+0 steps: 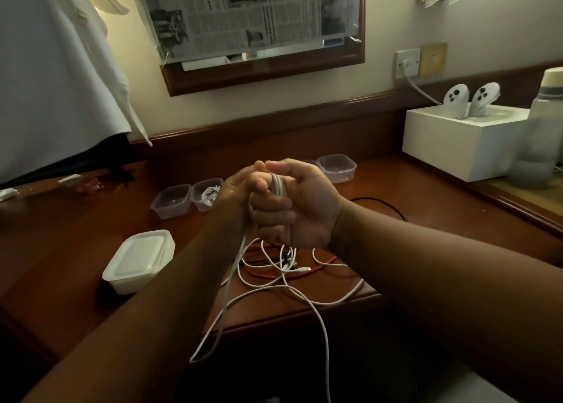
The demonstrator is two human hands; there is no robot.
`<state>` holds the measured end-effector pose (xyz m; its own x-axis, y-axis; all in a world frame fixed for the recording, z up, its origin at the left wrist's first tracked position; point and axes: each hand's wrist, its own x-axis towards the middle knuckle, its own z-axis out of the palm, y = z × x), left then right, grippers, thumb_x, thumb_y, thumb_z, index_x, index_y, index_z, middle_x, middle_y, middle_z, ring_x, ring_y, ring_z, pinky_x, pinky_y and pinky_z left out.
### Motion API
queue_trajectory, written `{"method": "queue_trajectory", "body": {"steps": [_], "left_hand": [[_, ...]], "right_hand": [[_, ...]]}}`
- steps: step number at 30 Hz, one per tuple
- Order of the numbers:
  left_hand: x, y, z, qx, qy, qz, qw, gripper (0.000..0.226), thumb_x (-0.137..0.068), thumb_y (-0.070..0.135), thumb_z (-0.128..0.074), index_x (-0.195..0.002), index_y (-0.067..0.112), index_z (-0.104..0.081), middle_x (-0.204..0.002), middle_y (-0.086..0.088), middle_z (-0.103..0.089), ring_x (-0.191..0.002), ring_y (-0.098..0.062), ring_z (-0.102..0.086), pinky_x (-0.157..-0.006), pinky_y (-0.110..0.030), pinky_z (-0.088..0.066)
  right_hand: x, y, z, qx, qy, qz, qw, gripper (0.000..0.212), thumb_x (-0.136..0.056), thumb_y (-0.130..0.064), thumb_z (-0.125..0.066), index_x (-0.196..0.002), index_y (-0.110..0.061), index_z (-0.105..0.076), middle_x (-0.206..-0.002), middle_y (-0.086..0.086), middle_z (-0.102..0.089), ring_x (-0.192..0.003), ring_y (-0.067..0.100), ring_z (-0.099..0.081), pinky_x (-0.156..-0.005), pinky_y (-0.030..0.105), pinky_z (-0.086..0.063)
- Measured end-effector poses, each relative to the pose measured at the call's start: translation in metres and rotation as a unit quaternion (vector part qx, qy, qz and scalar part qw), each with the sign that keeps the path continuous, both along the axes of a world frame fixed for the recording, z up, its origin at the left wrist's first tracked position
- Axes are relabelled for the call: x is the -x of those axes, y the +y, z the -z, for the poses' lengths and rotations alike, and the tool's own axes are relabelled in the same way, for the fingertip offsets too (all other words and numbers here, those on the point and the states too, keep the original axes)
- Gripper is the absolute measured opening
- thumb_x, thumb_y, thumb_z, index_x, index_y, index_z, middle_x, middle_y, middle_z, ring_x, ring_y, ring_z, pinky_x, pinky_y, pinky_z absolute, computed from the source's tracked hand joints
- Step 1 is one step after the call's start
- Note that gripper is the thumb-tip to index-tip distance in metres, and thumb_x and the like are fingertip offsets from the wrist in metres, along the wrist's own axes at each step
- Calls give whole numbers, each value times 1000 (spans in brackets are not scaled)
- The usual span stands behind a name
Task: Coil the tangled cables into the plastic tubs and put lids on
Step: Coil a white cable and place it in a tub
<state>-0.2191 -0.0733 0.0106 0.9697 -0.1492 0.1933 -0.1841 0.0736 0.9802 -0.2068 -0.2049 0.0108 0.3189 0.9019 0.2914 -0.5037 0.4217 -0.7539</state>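
Fingers of the right hand curl round a small bundle of white cable, the left hand pinching its limp, light, springy tail, best gripped across the loops, tubs just beyond.

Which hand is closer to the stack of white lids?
Left. The left hand is above and right of the stack of white lids; the right hand lies farther right.

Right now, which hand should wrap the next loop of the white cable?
The left hand. The right hand already grips the coil wound round its fingers, so it serves as the spool. The loose white cable hangs down on the left hand's side, so that hand can probably feed it round.
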Motion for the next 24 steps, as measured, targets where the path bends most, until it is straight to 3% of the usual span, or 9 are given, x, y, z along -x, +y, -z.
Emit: {"method": "queue_trajectory", "body": {"steps": [2,6,8,10,14,18,19,21,24], "left_hand": [[2,4,2,-41,0,9,999,32,-103,24,-37,-79,11,-52,-48,2,-60,-39,-7,-60,-33,-17,-43],[4,4,17,-15,37,-13,999,37,-103,-1,-33,-76,21,-45,-52,13,-53,-41,3,-53,-43,-7,-40],[4,1,18,30,54,46,997,36,-105,14,-32,-71,18,-43,-53,7,-40,-35,-3,-36,-37,-16,-32],[2,9,16,57,88,130,986,35,-103,29,-38,-73,16,-52,-57,2,-35,-38,-7,-31,-37,-18,-28],[1,31,11,-60,103,153,981,32,-101,36,-41,-99,10,-60,-63,-1,-39,-45,-11,-35,-44,-23,-29],[14,42,-10,-234,48,102,966,25,-103,30,-44,-101,13,-62,-64,3,-53,-46,-13,-43,-47,-27,-30],[17,44,-15,-327,-5,59,943,23,-104,28,-45,-102,16,-64,-68,6,-59,-51,-12,-51,-49,-24,-35],[18,51,-22,-449,-140,-36,882,18,-102,28,-50,-100,21,-66,-76,7,-65,-66,-7,-61,-55,-17,-42],[22,60,-30,-423,-257,-101,863,10,-96,27,-60,-91,29,-69,-75,10,-68,-73,0,-65,-58,-13,-48]], "right_hand": [[2,4,-4,2,-9,9,1000,29,-99,-33,-35,-85,-10,-48,-55,-2,-29,-46,11,-25,-51,25,-34],[2,10,-26,20,-64,88,994,24,-98,-28,-34,-89,-11,-49,-53,-3,-33,-44,11,-33,-52,27,-35],[-2,9,-38,39,-102,171,979,28,-102,-29,-32,-91,-11,-50,-59,0,-40,-51,14,-42,-60,31,-38],[-6,6,-48,103,-228,293,923,28,-105,-25,-32,-93,-10,-52,-66,5,-48,-59,20,-51,-64,34,-44],[-6,2,-53,278,-558,456,635,16,-102,-15,-47,-94,-8,-59,-75,2,-59,-66,9,-59,-64,19,-49],[-6,2,-46,466,-737,380,310,15,-102,-24,-50,-113,-16,-56,-69,-14,-38,-56,-2,-37,-51,15,-29],[-6,1,-45,482,-737,378,285,19,-104,-30,-45,-109,-17,-58,-69,-12,-40,-57,0,-37,-51,15,-27],[-6,2,-40,492,-671,410,373,44,-106,-45,-32,-85,-18,-60,-68,-7,-49,-57,5,-43,-54,23,-30],[-1,9,-34,463,-478,355,657,66,-102,-58,-18,-63,-16,-50,-52,-3,-43,-43,9,-36,-48,24,-29]]}}
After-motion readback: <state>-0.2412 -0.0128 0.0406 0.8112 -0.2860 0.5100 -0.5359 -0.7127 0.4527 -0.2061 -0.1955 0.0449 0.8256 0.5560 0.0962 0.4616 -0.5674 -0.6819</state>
